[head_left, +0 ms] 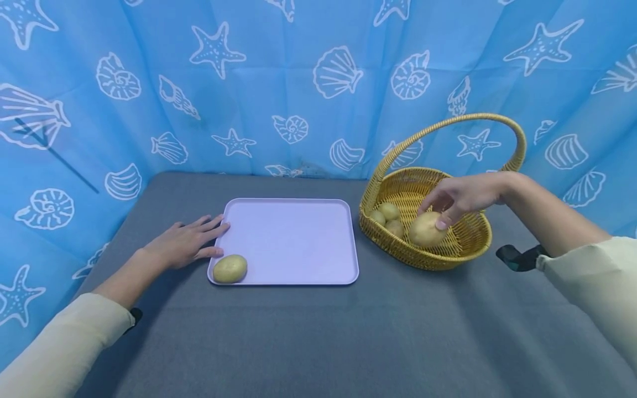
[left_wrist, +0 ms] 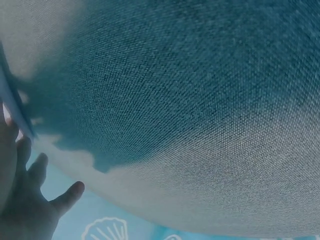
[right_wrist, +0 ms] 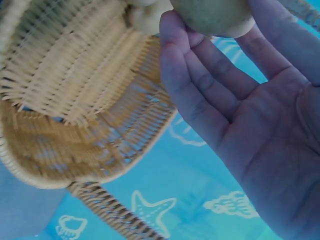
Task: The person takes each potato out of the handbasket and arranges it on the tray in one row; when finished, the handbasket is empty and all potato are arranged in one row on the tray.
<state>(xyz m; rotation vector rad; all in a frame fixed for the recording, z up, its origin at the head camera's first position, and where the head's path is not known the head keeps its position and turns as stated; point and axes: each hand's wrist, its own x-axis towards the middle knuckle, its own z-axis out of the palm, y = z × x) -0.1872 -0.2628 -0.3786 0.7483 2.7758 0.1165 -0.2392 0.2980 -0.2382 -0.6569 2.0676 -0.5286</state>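
Note:
Over the wicker basket [head_left: 428,262], my right hand [head_left: 460,198] grips a potato [head_left: 426,230] between thumb and fingers. The right wrist view shows the same potato [right_wrist: 215,17] at the fingertips, partly cut off by the frame's top. Several smaller potatoes [head_left: 390,211] lie in the basket's left side. At the left, my left hand [head_left: 186,243] has its fingers spread, with fingertips on the left rim of a lilac tray [head_left: 293,237]. One potato [head_left: 230,269] rests in the tray's near left corner. In the left wrist view, part of the left hand [left_wrist: 35,200] shows at the edge.
A grey cloth [head_left: 308,342] covers the table under the tray and basket. The basket's tall arched handle [head_left: 463,117] rises above its back. Behind the table hangs a blue curtain [head_left: 278,83] printed with shells and starfish.

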